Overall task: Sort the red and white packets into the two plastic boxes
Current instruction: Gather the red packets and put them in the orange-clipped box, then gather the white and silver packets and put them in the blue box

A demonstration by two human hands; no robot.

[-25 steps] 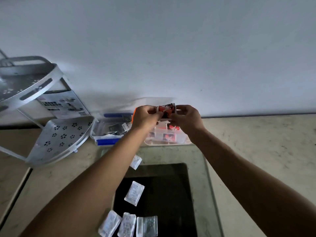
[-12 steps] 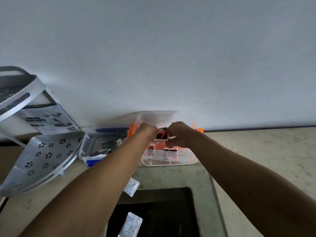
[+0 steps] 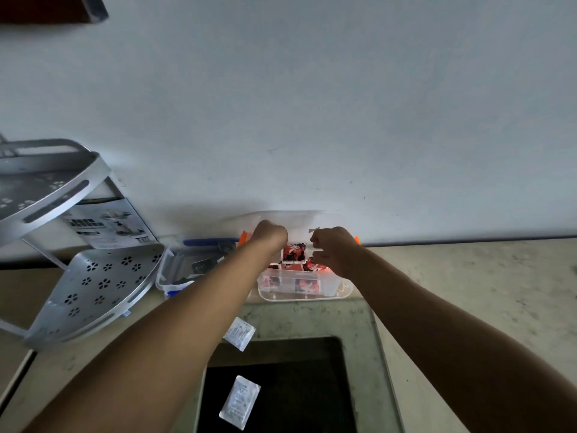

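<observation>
A clear compartmented box (image 3: 304,287) with orange latches is holding red packets (image 3: 293,253), lid raised. Beside it, a blue-latched clear box (image 3: 175,276) is standing open. Two white packets (image 3: 239,333) (image 3: 239,402) are lying flat nearer the camera.

Two long arms reach in from the bottom. Both arms are bare all the way up, with no sleeves. The left hand (image 3: 269,235) and the right hand (image 3: 334,250) are bare too. The wrists are plain. The fingers are too small to see well.
</observation>
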